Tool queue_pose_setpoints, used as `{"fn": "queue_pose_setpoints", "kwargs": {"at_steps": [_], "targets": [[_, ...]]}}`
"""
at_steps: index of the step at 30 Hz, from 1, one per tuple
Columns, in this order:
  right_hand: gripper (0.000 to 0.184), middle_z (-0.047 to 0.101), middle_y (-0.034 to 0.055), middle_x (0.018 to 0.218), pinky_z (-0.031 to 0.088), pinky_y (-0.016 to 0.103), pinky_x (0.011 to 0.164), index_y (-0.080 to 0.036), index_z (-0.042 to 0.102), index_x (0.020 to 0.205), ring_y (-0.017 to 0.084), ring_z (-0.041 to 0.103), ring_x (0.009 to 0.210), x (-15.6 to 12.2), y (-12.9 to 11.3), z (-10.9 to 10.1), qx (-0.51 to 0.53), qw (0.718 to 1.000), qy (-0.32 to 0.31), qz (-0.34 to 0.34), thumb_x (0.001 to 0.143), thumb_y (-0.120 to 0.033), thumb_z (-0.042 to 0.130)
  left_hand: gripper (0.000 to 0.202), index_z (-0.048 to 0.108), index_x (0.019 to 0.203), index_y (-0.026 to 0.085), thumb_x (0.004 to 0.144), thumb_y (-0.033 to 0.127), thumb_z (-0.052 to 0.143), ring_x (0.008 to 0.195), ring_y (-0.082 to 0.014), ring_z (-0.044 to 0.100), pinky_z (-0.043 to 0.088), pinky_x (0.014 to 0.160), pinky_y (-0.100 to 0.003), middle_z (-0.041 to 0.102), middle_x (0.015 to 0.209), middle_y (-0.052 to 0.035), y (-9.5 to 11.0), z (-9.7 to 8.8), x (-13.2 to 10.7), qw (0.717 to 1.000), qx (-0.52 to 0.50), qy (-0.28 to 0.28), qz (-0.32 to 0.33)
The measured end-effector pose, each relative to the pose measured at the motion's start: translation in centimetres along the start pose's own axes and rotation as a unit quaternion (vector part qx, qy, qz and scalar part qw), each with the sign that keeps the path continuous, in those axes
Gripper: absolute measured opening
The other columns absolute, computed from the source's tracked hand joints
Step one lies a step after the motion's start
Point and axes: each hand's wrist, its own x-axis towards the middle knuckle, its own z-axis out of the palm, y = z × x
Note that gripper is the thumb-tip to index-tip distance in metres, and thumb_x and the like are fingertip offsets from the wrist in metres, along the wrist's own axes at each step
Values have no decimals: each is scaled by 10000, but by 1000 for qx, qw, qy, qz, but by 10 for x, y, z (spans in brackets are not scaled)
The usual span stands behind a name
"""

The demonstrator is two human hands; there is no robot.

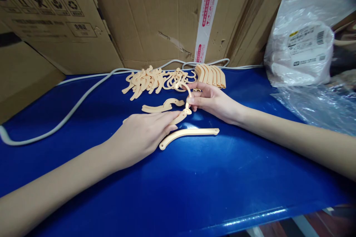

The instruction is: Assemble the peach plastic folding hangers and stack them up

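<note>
My left hand (144,133) lies palm down on the blue table (194,185), its fingers pinched on a peach plastic arm piece (179,117). My right hand (213,100) pinches a small curved peach hook (188,92) that meets the end of that arm piece. Just in front of the left fingers lies a long curved peach bar (189,134). Another joined peach piece (162,106) rests behind the hands. A loose heap of peach hooks and arms (155,79) lies further back, with a neat row of stacked peach pieces (211,75) at its right.
Cardboard boxes (155,14) wall the back and left of the table. A white cable (83,98) runs across the table from the left edge to the back. A clear plastic bag (302,44) with labelled contents sits at the right. The table's front edge is at the bottom right.
</note>
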Motion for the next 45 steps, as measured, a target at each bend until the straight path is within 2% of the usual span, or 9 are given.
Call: {"fn": "queue_pose_setpoints", "kwargs": {"at_steps": [5, 12, 22, 27, 32, 37, 39, 42, 45], "targets": [[497, 673, -58, 702, 444, 264, 621, -192, 511, 1081, 88, 541, 585, 0, 2, 1, -28, 999, 12, -25, 720, -292, 838, 483, 598, 1356, 204, 1077, 372, 242, 959, -244, 746, 574, 697, -316, 740, 1223, -94, 1, 1, 1, 1000, 11, -15, -25], [443, 679, -45, 724, 461, 281, 641, -193, 502, 1068, 90, 538, 580, -2, 0, 2, -73, 996, 26, -43, 746, -266, 798, 475, 558, 1412, 225, 1078, 360, 249, 1057, -239, 726, 567, 746, -319, 720, 1283, -64, 5, 1, 1, 999, 19, -23, -29], [461, 686, -40, 702, 479, 294, 648, -177, 514, 1089, 103, 556, 580, -3, -2, 3, -98, 994, 35, -37, 728, -234, 796, 489, 669, 1196, 238, 1070, 403, 226, 801, -203, 733, 422, 552, -273, 789, 1025, -30, 8, 8, -1, 996, 66, -6, -60], [452, 689, -35, 690, 482, 290, 642, -160, 559, 1080, 102, 560, 582, -1, -3, 3, -108, 993, 42, -36, 715, -241, 812, 469, 676, 1197, 210, 1063, 362, 253, 753, -222, 717, 397, 524, -283, 790, 921, -30, 13, 0, 2, 994, 65, -51, -74], [502, 698, -22, 673, 464, 275, 612, -125, 588, 1116, 97, 542, 561, -1, -4, 8, -95, 993, 63, -27, 687, -237, 822, 496, 682, 1208, 202, 1063, 373, 240, 743, -235, 717, 382, 505, -291, 793, 947, -45, 14, 0, 2, 994, 75, -25, -71], [487, 687, -20, 660, 441, 265, 588, -120, 605, 1116, 90, 508, 548, -6, -7, 13, -95, 994, 46, -1, 696, -247, 815, 510, 700, 1126, 224, 1062, 392, 222, 680, -222, 692, 365, 510, -292, 772, 854, -32, 16, 3, 1, 995, 69, -3, -75], [477, 686, -22, 669, 450, 268, 604, -141, 576, 1120, 96, 523, 558, -8, -7, 14, -93, 995, 43, -5, 714, -246, 804, 493, 707, 1073, 215, 1044, 399, 251, 629, -221, 665, 341, 493, -294, 744, 774, -32, 17, 0, 2, 994, 56, -21, -91], [438, 695, -27, 700, 469, 273, 638, -185, 513, 1109, 111, 577, 598, -8, -6, 16, -91, 995, 34, -19, 761, -250, 770, 419, 670, 1182, 240, 998, 407, 333, 594, -212, 637, 359, 497, -293, 718, 739, -14, 17, -8, 3, 991, -5, -20, -133], [368, 696, -13, 742, 471, 280, 664, -179, 531, 1101, 134, 621, 673, -11, -7, 18, -155, 987, 0, -38, 814, -271, 742, 355, 607, 1218, 246, 946, 392, 432, 584, -172, 626, 444, 500, -270, 715, 794, 0, 14, -15, 6, 960, -199, -25, -194]]}}
